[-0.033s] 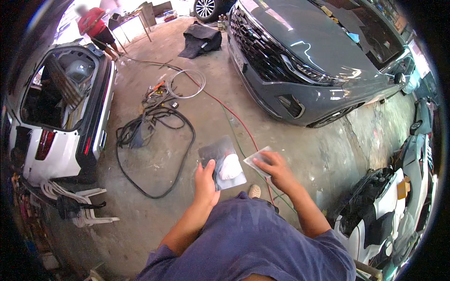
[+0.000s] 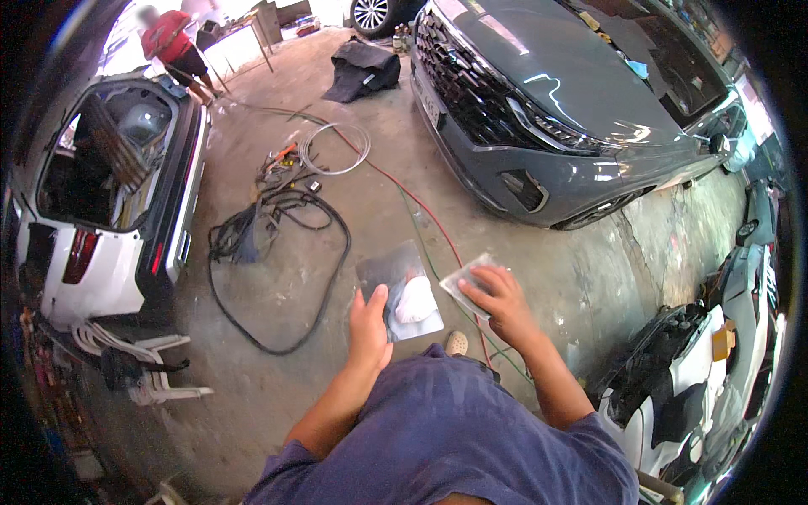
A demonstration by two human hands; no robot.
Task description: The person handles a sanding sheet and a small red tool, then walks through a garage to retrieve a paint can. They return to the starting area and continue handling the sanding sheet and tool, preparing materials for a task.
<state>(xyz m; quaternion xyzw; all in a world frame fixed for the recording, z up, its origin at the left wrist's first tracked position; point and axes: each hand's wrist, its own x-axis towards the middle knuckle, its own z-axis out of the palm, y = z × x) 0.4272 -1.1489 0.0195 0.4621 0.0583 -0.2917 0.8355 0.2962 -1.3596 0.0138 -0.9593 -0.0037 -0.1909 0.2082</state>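
Observation:
My left hand (image 2: 369, 326) grips the near-left edge of a flat grey mixing plate (image 2: 379, 273), its thumb lying over the top face. On the plate sits a mound of white putty-like paste (image 2: 415, 301), heaped toward the right side. To the right of the plate, my right hand (image 2: 507, 310) is closed on a thin, pale, squarish spreader (image 2: 459, 284), with its fingers spread over the upper face. A small gap separates the spreader from the plate. Both are held up in front of my body, above the concrete floor.
A dark grey car (image 2: 547, 93) stands ahead to the right; a white car rear section (image 2: 118, 278) is at left. Black cable (image 2: 341, 278) and a red hose (image 2: 421, 206) cross the floor. Car body panels (image 2: 665, 396) lie right. A person in a red shirt (image 2: 168, 38) stands far left.
My right hand and the spreader have shifted very slightly to the right and up, and the spreader's tilt differs a little. My left hand and the plate look the same.

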